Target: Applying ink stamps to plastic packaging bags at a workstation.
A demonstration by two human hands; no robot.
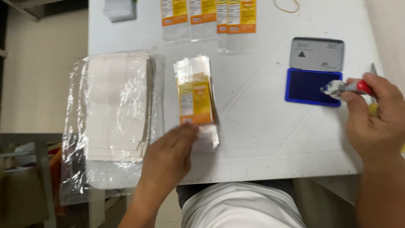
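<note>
My right hand (pixel 373 116) grips a small stamp tool (pixel 344 88) with a red and silver body, its tip over the blue ink pad (pixel 306 86) of an open stamp-pad case with a grey lid (pixel 317 54). My left hand (pixel 171 154) rests its fingertips on the near end of a stack of clear bags with orange and yellow labels (pixel 196 101) lying in the middle of the white table (pixel 261 139). The left hand is blurred.
A plastic-wrapped pile of white sheets (pixel 116 105) lies at the left table edge. Three labelled clear bags (pixel 209 17) lie in a row at the far side, with a rubber band (pixel 287 6) and a small plastic packet (pixel 120 9) nearby.
</note>
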